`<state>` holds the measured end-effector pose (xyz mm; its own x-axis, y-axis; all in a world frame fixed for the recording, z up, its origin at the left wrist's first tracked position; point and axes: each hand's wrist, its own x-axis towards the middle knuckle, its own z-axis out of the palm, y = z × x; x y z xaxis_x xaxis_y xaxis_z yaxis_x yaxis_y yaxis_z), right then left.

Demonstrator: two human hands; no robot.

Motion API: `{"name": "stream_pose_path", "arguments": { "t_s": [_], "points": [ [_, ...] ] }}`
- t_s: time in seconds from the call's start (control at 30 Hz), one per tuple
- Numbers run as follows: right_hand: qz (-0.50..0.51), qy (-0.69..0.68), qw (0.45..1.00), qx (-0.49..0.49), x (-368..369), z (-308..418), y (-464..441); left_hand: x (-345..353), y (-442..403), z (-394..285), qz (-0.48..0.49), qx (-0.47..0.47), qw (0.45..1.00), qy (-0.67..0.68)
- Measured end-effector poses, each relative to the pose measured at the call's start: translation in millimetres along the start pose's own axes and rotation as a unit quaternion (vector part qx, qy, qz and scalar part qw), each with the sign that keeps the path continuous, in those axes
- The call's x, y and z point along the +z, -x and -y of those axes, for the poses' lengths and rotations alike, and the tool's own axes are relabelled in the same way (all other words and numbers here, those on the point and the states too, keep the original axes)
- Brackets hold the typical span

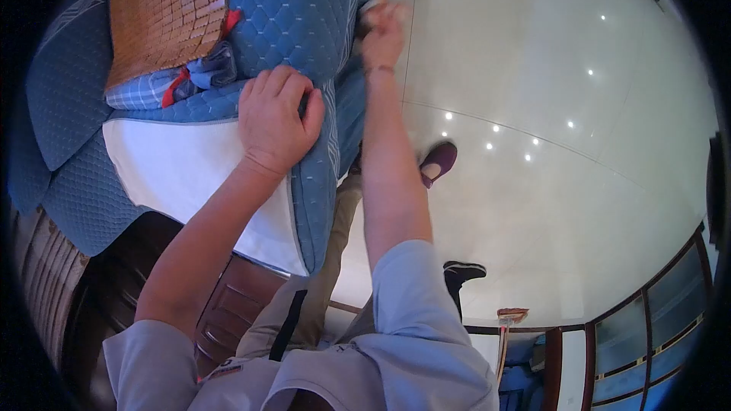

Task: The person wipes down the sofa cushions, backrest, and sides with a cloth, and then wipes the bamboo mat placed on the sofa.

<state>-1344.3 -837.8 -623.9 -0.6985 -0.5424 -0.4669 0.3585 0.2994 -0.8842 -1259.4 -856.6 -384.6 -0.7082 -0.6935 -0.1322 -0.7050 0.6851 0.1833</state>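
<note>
Much blue quilting [293, 19], glossy tiled floor [533, 68]

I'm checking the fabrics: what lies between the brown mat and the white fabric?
The head view shows a blue checked cloth and a strip of blue quilted cover.

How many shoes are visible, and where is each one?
2: in the picture, a purple shoe beside the right forearm and a black shoe lower, beside the right sleeve. Others may be hidden.
</note>
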Motion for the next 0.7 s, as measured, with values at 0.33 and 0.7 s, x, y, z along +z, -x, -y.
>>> {"name": "stream_pose_path", "arguments": {
  "t_s": [0.33,0.7],
  "points": [
    [0.422,0.381,0.804,0.176,-78.4,-102.1,269.6,-3.2,-1.3,-2.7,0.009,-0.009,1.0,0.0],
    [0.265,-0.105,0.926,0.246,-61.7,131.4,85.3,-2.8,3.9,1.1,-0.044,-0.025,0.998,0.024]
  ]
}}
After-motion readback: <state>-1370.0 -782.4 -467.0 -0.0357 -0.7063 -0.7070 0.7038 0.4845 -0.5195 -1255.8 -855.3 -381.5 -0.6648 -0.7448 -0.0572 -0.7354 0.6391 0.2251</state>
